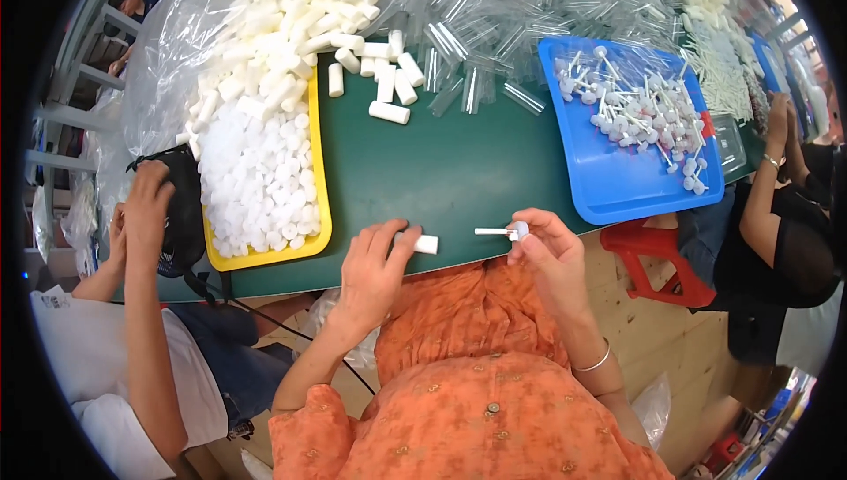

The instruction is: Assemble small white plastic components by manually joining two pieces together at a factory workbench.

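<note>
Near the front edge of the green table, my left hand is closed around a short white cylinder, which lies on its side. One end of it sticks out past my thumb and fingers. To the right, my right hand pinches a thin white stick with a round translucent cap. The cap is between my fingertips and the stick points left toward the cylinder, with a gap between them. Similar capped sticks lie heaped in the blue tray at the right.
A yellow-rimmed tray of small white caps stands left. Behind it are piled white cylinders and clear plastic tubes. A black bag sits beside a seated person's arm. Another person sits right, near a red stool.
</note>
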The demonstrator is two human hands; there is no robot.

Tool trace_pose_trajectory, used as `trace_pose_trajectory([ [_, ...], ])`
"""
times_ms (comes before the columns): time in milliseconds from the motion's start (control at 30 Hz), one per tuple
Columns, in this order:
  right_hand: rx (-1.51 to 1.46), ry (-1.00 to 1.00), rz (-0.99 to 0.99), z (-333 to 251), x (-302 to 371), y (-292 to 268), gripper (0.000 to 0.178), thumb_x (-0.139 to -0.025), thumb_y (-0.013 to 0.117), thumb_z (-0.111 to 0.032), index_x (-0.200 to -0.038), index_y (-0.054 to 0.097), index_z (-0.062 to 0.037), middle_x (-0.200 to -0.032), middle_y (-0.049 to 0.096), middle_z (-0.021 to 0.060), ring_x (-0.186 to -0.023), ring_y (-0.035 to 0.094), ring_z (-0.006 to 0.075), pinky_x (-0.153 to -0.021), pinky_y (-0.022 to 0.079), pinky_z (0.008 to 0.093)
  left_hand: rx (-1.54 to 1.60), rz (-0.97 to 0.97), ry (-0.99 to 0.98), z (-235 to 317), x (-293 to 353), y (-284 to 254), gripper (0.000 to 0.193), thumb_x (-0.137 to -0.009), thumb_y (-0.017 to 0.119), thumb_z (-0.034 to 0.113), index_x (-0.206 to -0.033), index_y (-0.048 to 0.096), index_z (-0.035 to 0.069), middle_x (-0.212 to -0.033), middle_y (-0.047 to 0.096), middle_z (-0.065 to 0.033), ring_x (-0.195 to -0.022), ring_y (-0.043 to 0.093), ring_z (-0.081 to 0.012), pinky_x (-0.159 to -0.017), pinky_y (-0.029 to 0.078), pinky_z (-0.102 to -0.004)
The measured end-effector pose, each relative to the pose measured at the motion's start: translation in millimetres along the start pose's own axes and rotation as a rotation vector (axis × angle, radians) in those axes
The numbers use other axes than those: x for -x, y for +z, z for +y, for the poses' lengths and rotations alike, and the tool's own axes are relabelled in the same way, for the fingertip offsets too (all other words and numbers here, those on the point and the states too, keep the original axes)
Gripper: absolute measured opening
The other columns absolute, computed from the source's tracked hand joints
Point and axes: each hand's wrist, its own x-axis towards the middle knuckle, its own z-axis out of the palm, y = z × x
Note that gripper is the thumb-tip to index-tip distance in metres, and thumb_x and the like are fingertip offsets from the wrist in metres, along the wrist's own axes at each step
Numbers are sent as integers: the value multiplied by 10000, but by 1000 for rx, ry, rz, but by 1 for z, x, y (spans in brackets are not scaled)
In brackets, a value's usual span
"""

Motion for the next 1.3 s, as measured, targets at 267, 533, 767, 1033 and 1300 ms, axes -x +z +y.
trace_pose_trajectory([
  [267, -349, 196, -187, -12, -4, 28, 222, -1010, 513, -126, -1188, 561, -2, -1237, 592, 202, -741, 626, 132, -591, 523, 229, 826, -62, -270, 35, -24, -5, 215, -833, 708, 12, -1037, 641, 14, -897, 663, -116, -677, 626, -206, -599, 501, -295],
  [533, -421, 210, -110, -13, 4, 21, 248, -1015, 506, -151, -1205, 538, 6, -1240, 595, 228, -890, 700, 225, -735, 602, 298, 510, 144, -17, 48, -25, 1, 285, -801, 712, -26, -1072, 633, 16, -973, 686, -135, -722, 663, -261, -614, 532, -341],
  [767, -303, 192, -160, -17, 2, 13, 252, -1005, 523, -134, -1206, 535, 17, -1238, 595, 243, -948, 696, 247, -780, 609, 321, 695, -17, -143, 39, -24, -10, 352, -779, 691, -63, -1116, 649, 31, -893, 701, -126, -710, 679, -259, -605, 534, -335],
  [1033, -201, 200, -191, -19, 4, 11, 215, -984, 556, -88, -1159, 550, 36, -1206, 623, 213, -1001, 681, 241, -800, 597, 316, 516, 93, 45, 40, -25, -9, 362, -768, 666, -102, -1111, 653, 14, -899, 703, -118, -711, 675, -265, -629, 539, -315],
  [1300, 65, 9, -98, -11, 7, 21, 246, -868, 672, 23, -1099, 589, 10, -1119, 643, 134, -1008, 650, 230, -880, 542, 320, 974, -151, -343, 58, -24, -9, 382, -909, 554, -47, -1281, 472, -20, -1083, 604, -161, -916, 645, -218, -731, 535, -283],
])
